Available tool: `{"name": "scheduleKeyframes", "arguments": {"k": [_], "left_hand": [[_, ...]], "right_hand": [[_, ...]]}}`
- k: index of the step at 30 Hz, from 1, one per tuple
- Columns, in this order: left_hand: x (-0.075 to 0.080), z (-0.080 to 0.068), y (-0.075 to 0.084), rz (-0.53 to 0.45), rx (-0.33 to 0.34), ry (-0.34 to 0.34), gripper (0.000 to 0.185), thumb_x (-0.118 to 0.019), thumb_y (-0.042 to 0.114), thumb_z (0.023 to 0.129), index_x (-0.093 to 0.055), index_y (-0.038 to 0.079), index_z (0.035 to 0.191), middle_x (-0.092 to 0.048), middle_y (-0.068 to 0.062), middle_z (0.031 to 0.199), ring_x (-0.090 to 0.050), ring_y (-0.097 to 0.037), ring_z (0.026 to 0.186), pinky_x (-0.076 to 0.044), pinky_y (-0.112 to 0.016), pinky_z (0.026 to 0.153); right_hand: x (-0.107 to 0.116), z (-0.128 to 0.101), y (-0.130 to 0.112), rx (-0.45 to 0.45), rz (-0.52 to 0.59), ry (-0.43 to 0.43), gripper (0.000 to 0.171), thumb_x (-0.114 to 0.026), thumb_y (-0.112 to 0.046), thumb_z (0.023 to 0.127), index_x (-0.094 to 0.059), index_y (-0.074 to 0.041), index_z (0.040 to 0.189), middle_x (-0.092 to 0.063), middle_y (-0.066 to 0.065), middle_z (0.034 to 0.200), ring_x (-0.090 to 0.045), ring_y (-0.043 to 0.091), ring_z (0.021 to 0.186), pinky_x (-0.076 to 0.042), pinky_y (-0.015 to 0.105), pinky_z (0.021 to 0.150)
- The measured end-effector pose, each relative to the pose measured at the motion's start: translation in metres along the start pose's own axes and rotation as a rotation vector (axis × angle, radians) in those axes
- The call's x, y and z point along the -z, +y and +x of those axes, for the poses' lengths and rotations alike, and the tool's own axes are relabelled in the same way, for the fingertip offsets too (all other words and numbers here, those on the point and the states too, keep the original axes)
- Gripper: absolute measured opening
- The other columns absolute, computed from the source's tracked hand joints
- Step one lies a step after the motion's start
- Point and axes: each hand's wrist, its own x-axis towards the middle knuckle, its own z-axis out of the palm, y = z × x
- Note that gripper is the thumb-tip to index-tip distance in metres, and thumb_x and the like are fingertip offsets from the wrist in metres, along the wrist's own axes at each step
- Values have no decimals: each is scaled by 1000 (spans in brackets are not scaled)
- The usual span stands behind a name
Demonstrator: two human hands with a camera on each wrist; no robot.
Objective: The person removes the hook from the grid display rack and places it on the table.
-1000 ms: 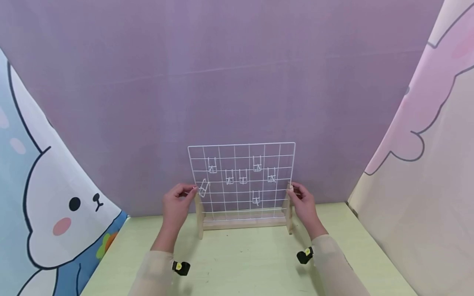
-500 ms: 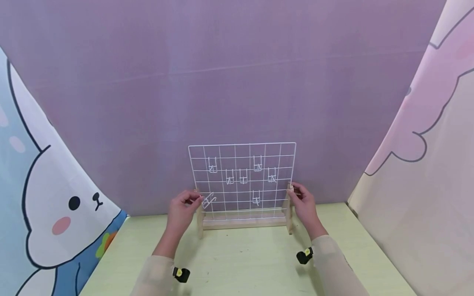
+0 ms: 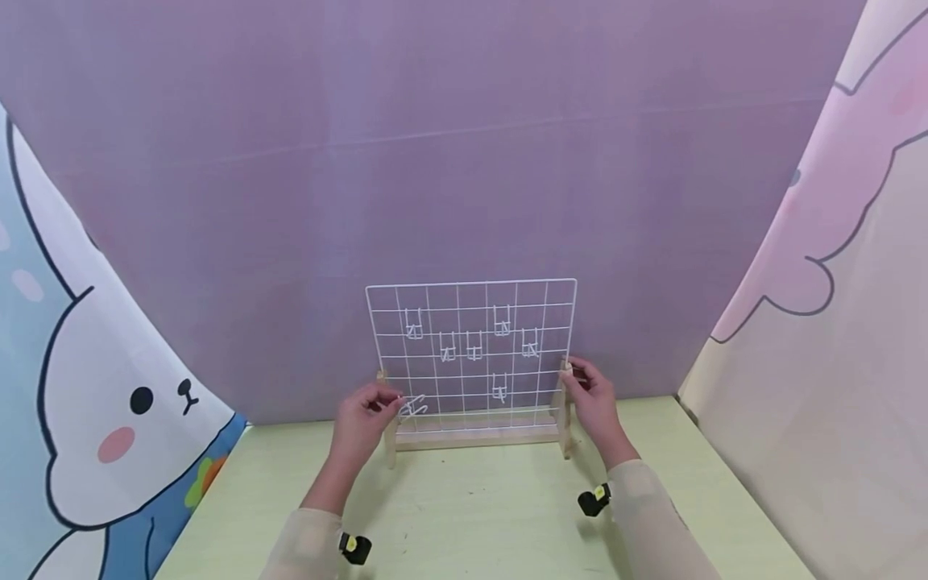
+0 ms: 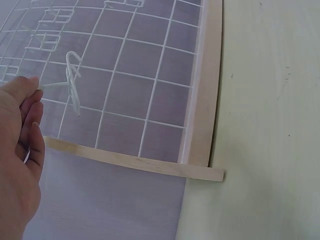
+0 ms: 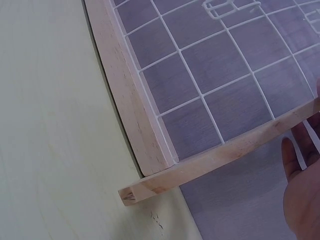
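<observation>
While the white wire grid (image 3: 471, 354) is standing upright in its wooden stand (image 3: 474, 439) at the back of the pale green table (image 3: 471, 515), the left hand (image 3: 360, 423) is working at the grid's lower left corner. Its thumb and fingers are pinching the stem of a small white wire hook (image 3: 413, 408), and the wrist view is showing that hook (image 4: 72, 82) held just in front of the mesh, low down near the stand's left upright (image 4: 207, 85); whether it is touching the wires, I cannot tell. Over on the other side, the right hand (image 3: 594, 403) is resting against the stand's right post (image 3: 564, 411), fingers curled lightly round its top. In the right wrist view only the edge of the palm (image 5: 302, 195) is showing beside the wooden rail (image 5: 225, 155). Six more hooks are hanging on the grid, one of them (image 3: 499, 391) sitting in a lower row, the rest higher up. A purple backdrop (image 3: 435, 161) is hanging behind.
</observation>
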Motion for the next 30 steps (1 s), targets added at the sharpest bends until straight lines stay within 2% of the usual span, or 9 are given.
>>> {"name": "scheduleKeyframes", "arguments": {"k": [7, 17, 23, 30], "left_hand": [[-1, -2, -2, -4, 15, -36, 12, -88, 1, 93, -83, 9, 99, -77, 0, 92, -68, -16, 79, -59, -24, 71], [-5, -7, -11, -10, 76, -65, 13, -88, 2, 93, -83, 12, 98, -78, 0, 92, -68, -16, 80, -58, -24, 74], [-6, -10, -16, -15, 86, -82, 12, -88, 2, 93, -84, 11, 98, -78, 0, 92, -67, -15, 80, -58, -24, 73], [-7, -15, -23, -7, 113, -120, 10, -86, -1, 94, -83, 5, 102, -78, 0, 91, -67, -16, 80, -58, -24, 71]], "right_hand": [[0, 1, -1, 17, -1, -7, 35, -72, -13, 109, -68, 0, 142, -72, 19, 128, -68, 11, 106, -60, 20, 90], [1, 0, 2, 0, 15, -3, 33, -73, -12, 109, -69, -2, 140, -71, 22, 129, -68, 14, 106, -61, 22, 90], [1, 0, 3, 10, 18, -2, 34, -73, -14, 109, -70, -2, 141, -71, 22, 128, -68, 13, 106, -61, 21, 90], [1, 0, 4, 4, -2, -11, 36, -72, -18, 110, -68, -4, 143, -70, 22, 131, -67, 11, 108, -60, 21, 92]]}}
